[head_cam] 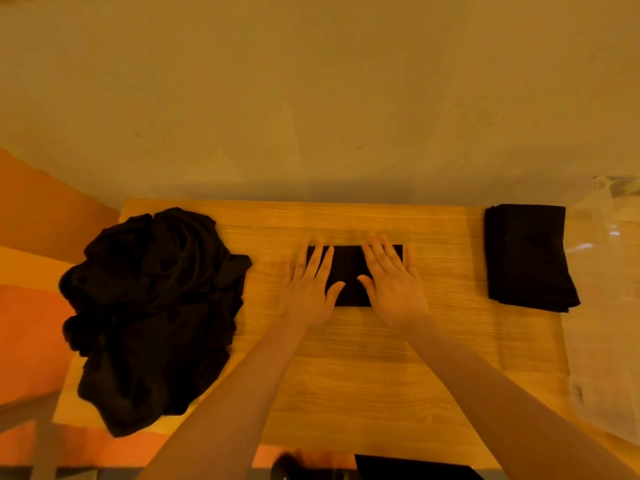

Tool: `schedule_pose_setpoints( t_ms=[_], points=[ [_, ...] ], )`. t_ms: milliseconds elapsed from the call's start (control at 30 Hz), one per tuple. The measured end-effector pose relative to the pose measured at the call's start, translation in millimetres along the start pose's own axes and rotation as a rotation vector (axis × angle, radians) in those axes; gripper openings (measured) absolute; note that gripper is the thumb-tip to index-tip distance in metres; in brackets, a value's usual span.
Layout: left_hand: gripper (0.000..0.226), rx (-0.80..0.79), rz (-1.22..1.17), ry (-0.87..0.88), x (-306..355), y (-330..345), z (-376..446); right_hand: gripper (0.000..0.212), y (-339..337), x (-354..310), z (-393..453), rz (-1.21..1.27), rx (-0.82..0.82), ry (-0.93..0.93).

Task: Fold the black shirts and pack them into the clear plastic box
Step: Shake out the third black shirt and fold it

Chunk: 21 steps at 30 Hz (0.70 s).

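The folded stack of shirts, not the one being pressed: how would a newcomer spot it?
Start at the wooden table and go to its far right corner. The folded stack lies there, beside the clear plastic box; unlike the crumpled pile at left, it is neat and untouched.

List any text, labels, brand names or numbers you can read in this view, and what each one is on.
None readable.
The folded shirt under both hands, the folded stack, the unfolded pile and the wooden table show no print.
The clear plastic box has small dark marks, too blurred to read.
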<state>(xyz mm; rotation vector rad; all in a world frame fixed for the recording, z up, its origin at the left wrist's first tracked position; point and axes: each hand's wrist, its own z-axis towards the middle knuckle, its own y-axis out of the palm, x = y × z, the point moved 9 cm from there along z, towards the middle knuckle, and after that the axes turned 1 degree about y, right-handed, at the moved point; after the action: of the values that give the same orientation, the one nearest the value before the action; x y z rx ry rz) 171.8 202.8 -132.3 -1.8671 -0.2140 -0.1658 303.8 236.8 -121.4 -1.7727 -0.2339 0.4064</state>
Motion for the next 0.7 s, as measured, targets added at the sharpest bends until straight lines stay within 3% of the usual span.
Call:
schedule_pose_setpoints(
  t_ms=[33,100,167,233,433,567,700],
  points=[
    [0.067,0.058,-0.118,-0.051,-1,-5,-6,0.075,1,-4,2,-0.021,-0.001,-0.044],
    [0.062,0.163,-0.55,-0.356,-12,-11,-26,0.082,8,-2,2,-0.002,-0.036,-0.056],
    [0.061,0.212,-0.997,-0.738,-18,2,-54,0.068,14,8,-3,0.046,-0.085,0.039],
    [0.058,0.219,-1.184,-0.926,-3,7,-70,0.059,12,14,-11,0.082,-0.081,0.149],
    [0.049,0.121,-1.485,-0.964,30,16,-33,0.057,4,17,-17,0.173,-0.114,0.262],
    [0.062,0.052,-1.45,-1.059,15,20,-13,0.051,-8,30,-24,0.225,-0.082,0.211],
    [0.035,0.115,-1.487,-0.916,26,-13,6,0.051,-4,43,-42,0.346,-0.073,0.149]
  ],
)
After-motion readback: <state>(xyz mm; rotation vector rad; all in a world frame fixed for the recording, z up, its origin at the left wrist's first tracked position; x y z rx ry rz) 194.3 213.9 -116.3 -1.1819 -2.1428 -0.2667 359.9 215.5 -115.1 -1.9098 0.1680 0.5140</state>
